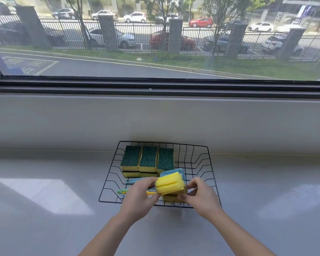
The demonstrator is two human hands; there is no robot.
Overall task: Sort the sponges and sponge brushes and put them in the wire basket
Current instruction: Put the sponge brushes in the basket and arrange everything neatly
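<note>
Wire basket (213, 174): far-right section is free. Sponges (148, 159) block the far-left; brush heads (169, 184) fill the near centre. Wall (155, 122) stands directly behind.

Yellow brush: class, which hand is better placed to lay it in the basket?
Left, probably. The left hand grips the yellow brush by its handle; the right hand pinches just the foam end, above the basket.
</note>
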